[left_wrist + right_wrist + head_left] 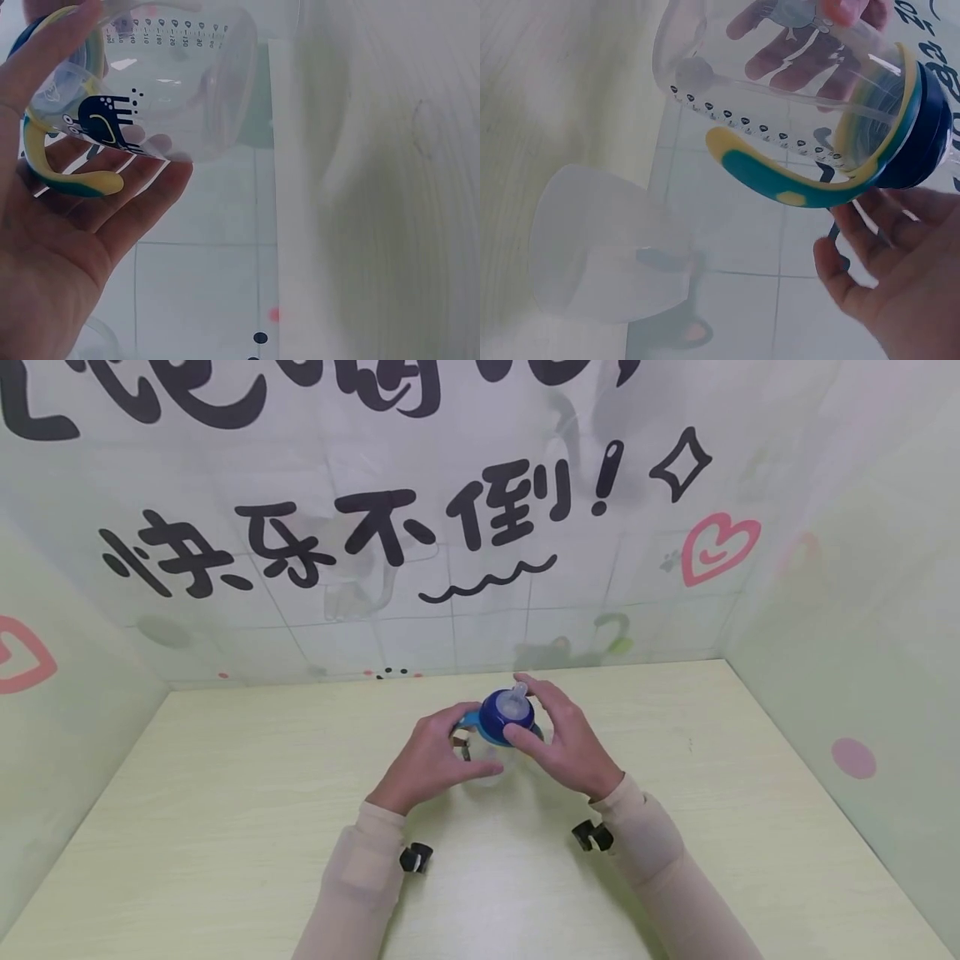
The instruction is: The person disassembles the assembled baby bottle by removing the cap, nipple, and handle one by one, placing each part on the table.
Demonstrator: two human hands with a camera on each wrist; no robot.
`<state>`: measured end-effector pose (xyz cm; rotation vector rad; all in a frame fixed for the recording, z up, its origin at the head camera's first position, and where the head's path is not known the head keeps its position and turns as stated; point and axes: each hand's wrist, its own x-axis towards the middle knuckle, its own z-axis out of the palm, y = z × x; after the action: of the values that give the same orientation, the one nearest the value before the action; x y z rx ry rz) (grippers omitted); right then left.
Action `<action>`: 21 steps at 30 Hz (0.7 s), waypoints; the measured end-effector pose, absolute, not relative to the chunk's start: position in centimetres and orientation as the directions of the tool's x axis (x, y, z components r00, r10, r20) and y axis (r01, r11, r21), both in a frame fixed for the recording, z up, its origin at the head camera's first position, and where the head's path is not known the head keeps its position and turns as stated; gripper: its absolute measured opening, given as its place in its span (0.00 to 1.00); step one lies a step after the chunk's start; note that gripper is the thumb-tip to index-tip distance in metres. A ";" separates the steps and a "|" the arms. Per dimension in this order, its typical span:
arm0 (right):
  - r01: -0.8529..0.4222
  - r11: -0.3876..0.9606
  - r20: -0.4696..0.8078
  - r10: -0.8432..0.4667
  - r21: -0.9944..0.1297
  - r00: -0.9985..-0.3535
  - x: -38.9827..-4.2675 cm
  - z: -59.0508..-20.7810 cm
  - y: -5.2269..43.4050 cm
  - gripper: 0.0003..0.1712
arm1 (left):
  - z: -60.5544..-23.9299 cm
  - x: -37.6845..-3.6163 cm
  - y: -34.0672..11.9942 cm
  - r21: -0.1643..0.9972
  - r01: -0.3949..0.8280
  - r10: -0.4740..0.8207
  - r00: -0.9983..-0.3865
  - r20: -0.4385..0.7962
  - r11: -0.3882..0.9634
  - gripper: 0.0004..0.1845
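A clear baby bottle (172, 82) with printed measuring marks and a dark cartoon animal is held in the air between both hands. It has yellow-and-teal handles (780, 180), a dark blue collar (506, 718) and a clear teat (514, 700) on top. My left hand (435, 752) grips the bottle's body from the left; its fingers show through the clear wall in the right wrist view. My right hand (566, 735) holds the collar, thumb on the near side and a finger reaching round behind the teat.
A translucent cup-like cover (607, 247) stands on the pale wooden table (225, 827) by the right hand. A white sheet with large black writing (390, 527) hangs behind the table's back edge. Pale side walls (855, 693) flank the table.
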<state>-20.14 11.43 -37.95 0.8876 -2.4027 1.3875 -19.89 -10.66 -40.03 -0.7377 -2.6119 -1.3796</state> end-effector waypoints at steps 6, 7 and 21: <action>-0.495 0.486 0.445 -0.224 -0.720 -0.867 -19.6 -37.6 10.7 0.36 | -40.1 -19.9 -10.6 0.739 0.442 0.347 -0.891 0.294 0.508 0.38; -0.473 0.513 0.435 -0.202 -0.716 -0.877 -19.5 -37.6 10.6 0.36 | -40.2 -19.9 -10.6 0.736 0.439 0.343 -0.893 0.293 0.515 0.38; -0.434 0.667 0.474 -0.135 -0.606 -0.870 -18.9 -38.0 9.6 0.29 | -40.1 -19.8 -10.6 0.696 0.454 0.337 -0.889 0.311 0.556 0.38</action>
<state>-18.89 9.55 -37.98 0.4461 -2.4920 1.0511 -19.80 -10.56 -40.15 -0.6761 -2.6440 -1.2456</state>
